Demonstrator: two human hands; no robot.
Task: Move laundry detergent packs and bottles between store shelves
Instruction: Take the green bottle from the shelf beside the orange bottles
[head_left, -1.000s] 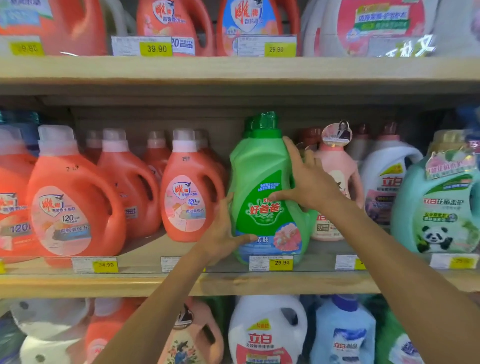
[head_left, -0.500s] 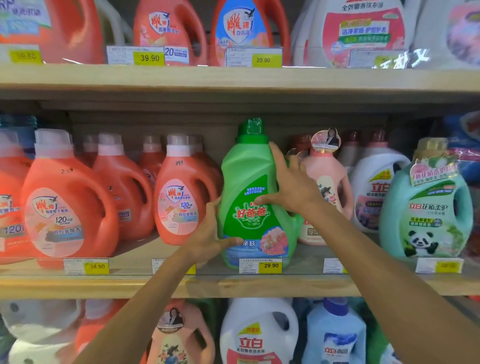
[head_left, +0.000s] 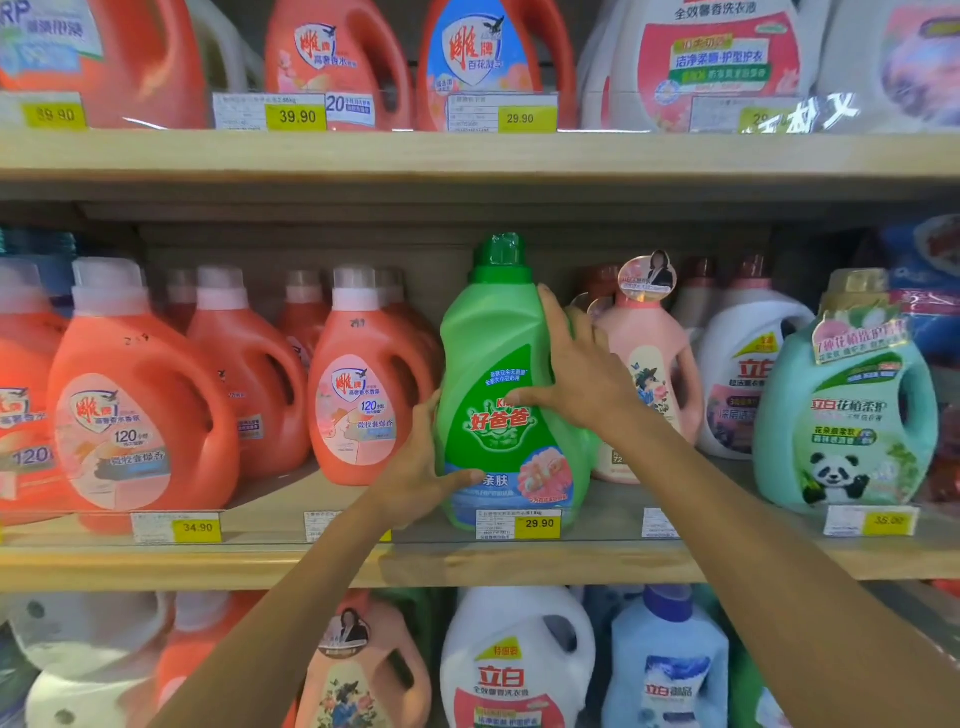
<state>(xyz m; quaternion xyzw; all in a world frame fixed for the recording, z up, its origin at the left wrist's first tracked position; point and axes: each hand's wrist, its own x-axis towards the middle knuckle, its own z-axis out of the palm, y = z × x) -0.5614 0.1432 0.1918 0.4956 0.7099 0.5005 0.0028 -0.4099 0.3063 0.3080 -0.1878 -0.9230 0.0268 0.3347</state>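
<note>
A green detergent bottle (head_left: 498, 364) with a green cap stands upright at the front of the middle shelf (head_left: 467, 564), behind a 29.90 price tag. My left hand (head_left: 421, 462) grips its lower left side, thumb across the label. My right hand (head_left: 576, 374) wraps its right side at mid height, fingers spread up the bottle. Both forearms reach up from below.
Orange bottles (head_left: 363, 384) stand close on the left, a pink bottle (head_left: 649, 364), a white one (head_left: 743, 364) and a teal panda bottle (head_left: 847, 410) on the right. The upper shelf (head_left: 467, 153) hangs just above the green cap. More bottles fill the bottom shelf.
Both hands stay on the green bottle, which keeps its place on the shelf and stands a little straighter. The view has shifted slightly.
</note>
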